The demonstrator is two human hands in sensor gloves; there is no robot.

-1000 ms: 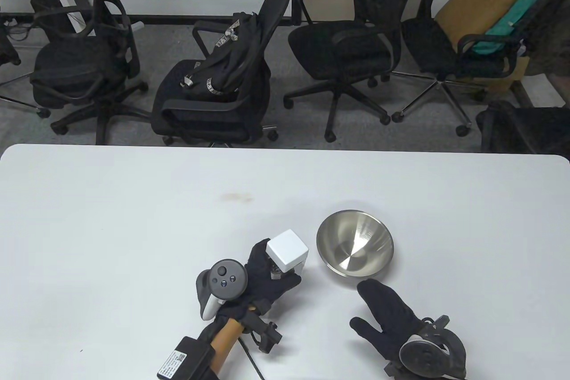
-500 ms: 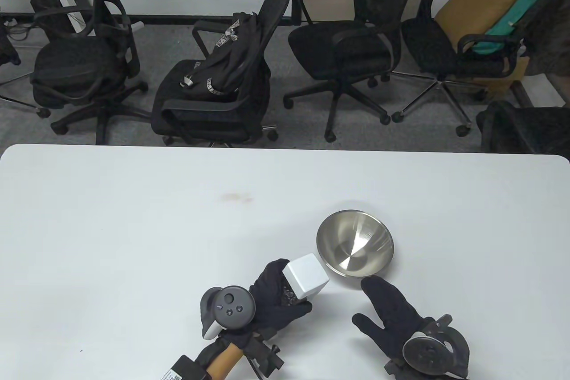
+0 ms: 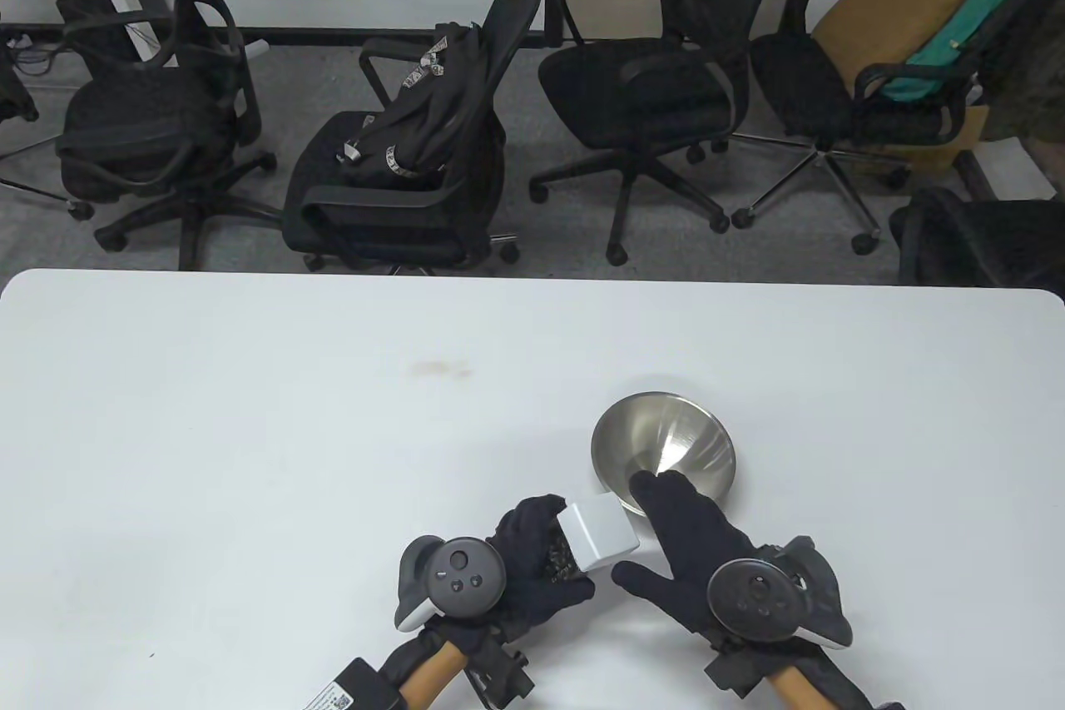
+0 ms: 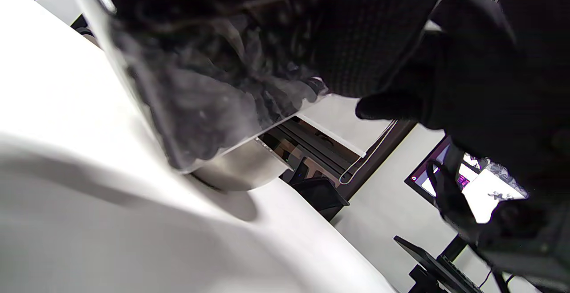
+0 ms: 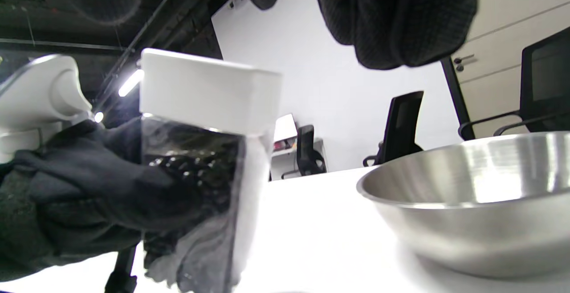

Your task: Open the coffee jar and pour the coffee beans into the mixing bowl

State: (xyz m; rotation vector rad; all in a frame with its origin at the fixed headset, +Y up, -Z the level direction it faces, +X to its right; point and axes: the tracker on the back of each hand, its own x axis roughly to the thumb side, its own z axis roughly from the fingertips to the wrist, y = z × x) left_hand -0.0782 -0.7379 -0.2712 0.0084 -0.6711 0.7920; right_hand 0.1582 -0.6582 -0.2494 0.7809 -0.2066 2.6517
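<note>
My left hand (image 3: 537,568) grips a clear square coffee jar (image 3: 574,556) with dark beans and a white square lid (image 3: 597,537), held near the table's front edge. The lid is on. The jar shows in the left wrist view (image 4: 209,75) and the right wrist view (image 5: 196,186). My right hand (image 3: 678,543) is open, fingers spread, just right of the lid and apart from it. Its fingertips (image 3: 653,485) lie over the near rim of the steel mixing bowl (image 3: 674,435). The bowl looks empty and also shows in the right wrist view (image 5: 472,204).
The white table (image 3: 250,410) stretches to the left and back. Several black office chairs (image 3: 416,161) stand beyond its far edge.
My left hand has drawn the jar toward the front edge and to the right. My right hand has moved left and forward, close beside the lid, its fingertips over the bowl's rim.
</note>
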